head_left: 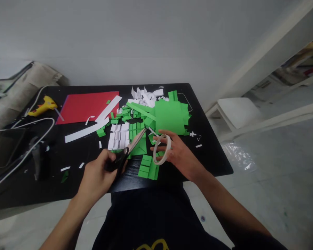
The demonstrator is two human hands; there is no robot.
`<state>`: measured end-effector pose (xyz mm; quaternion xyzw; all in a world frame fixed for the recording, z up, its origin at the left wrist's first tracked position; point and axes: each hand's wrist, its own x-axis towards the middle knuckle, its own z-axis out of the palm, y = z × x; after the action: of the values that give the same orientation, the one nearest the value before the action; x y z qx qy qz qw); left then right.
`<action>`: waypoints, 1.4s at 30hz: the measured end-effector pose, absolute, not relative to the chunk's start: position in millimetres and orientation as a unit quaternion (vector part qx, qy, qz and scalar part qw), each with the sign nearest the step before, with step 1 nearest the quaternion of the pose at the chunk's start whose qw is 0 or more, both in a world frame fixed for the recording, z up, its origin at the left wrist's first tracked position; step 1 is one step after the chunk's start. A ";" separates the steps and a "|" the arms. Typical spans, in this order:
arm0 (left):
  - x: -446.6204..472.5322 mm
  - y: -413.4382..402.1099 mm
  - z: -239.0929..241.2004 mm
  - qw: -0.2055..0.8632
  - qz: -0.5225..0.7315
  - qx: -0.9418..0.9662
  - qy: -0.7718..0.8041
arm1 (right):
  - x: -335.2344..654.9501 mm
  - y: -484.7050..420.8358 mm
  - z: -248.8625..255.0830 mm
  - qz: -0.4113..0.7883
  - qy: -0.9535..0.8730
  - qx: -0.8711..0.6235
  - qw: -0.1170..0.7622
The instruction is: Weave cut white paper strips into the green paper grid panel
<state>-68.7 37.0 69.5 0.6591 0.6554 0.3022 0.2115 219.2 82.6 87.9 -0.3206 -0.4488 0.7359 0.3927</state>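
Note:
Black-handled scissors [134, 144] are in my left hand [97, 175], whose fingers are wrapped around the handles. The blades look closed and point up and right over the paper. A thin white roll of tape [168, 152] hangs around the fingers of my right hand [181, 152]. A narrow white strip [153, 131] lies just beyond those fingertips. Under the scissors are a folded white paper piece [119, 135] and folded green pieces [137, 130]. Another folded green piece [148, 168] lies near the front edge, below the tape. A large green sheet [170, 118] lies beyond my right hand.
Yellow glue gun [45, 106], white cable [45, 119] and red sheet [90, 106] occupy the black table's [80, 187] left side. White strips [87, 130], green scraps [125, 113] and crumpled white paper [146, 95] lie around the middle. A white stool [237, 111] stands at right.

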 end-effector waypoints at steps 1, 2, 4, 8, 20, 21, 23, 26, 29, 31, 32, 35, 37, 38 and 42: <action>-65.6 37.0 69.2 0.220 0.304 0.660 0.650 | 218.4 82.8 87.9 0.744 -0.447 -0.318 0.382; -62.4 37.1 69.2 0.227 0.306 0.660 0.647 | 217.4 82.9 87.9 0.749 -0.446 -0.318 0.373; -56.5 37.1 69.5 0.237 0.312 0.660 0.641 | 215.5 82.4 88.2 0.749 -0.448 -0.324 0.364; -49.4 37.3 71.8 0.243 0.320 0.668 0.626 | 212.5 80.4 86.7 0.740 -0.447 -0.341 0.370; -41.6 32.4 74.8 0.411 0.354 0.610 0.578 | 208.5 80.8 89.2 0.799 -0.334 -0.299 0.401; -37.1 31.3 75.7 0.445 0.377 0.597 0.552 | 206.7 80.9 89.2 0.808 -0.314 -0.303 0.397; -27.5 30.0 78.8 0.506 0.415 0.568 0.499 | 203.4 81.5 87.6 0.823 -0.284 -0.315 0.377; -14.8 31.6 84.7 0.544 0.445 0.538 0.465 | 199.7 82.3 84.0 0.843 -0.257 -0.332 0.336; -6.7 36.3 88.5 0.561 0.449 0.524 0.457 | 198.2 82.5 82.3 0.854 -0.243 -0.343 0.307; -3.6 38.8 89.0 0.572 0.450 0.521 0.445 | 198.0 82.6 82.1 0.853 -0.242 -0.352 0.300; -2.6 39.4 88.9 0.576 0.452 0.521 0.439 | 197.9 82.8 82.0 0.853 -0.240 -0.355 0.298; -0.7 39.0 88.8 0.576 0.452 0.521 0.439 | 197.3 82.9 81.2 0.853 -0.237 -0.358 0.296; 0.1 38.3 89.7 0.573 0.447 0.519 0.450 | 196.3 81.6 80.6 0.854 -0.249 -0.360 0.282; 0.4 38.3 90.4 0.573 0.446 0.515 0.456 | 195.8 80.0 80.7 0.849 -0.265 -0.365 0.275; 1.0 41.8 92.1 0.591 0.464 0.449 0.483 | 196.6 68.8 86.4 0.727 -0.448 -0.407 0.325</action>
<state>1.0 41.8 92.1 0.4486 0.4834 0.4641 0.5913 196.6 68.8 86.4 -0.4066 -0.4484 0.7266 0.3251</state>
